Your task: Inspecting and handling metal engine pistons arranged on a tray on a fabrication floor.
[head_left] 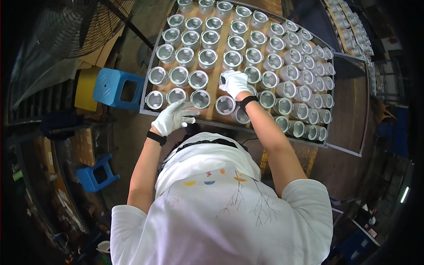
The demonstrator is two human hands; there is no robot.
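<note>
Rows of silver, cup-shaped metal parts with small lugs at their rims stand upright on a brown board in a metal-framed tray (212, 117). My right hand (235, 83), in a white glove with a black band at the wrist, is closed over the rim of one metal part (222, 79) in a middle row. The fingers partly hide that part. Close to the tray's front edge, my left hand (171, 119), gloved the same way, is open with fingers stretched to the right. It holds nothing and lies just in front of two metal parts (177, 95).
A blue plastic stool (115, 88) stands left of the tray, and another blue stool (98, 173) is lower left. At upper left is a large fan (73, 26). An empty-looking metal frame (351, 101) adjoins the tray's right side. More metal parts (346, 26) stand at far right.
</note>
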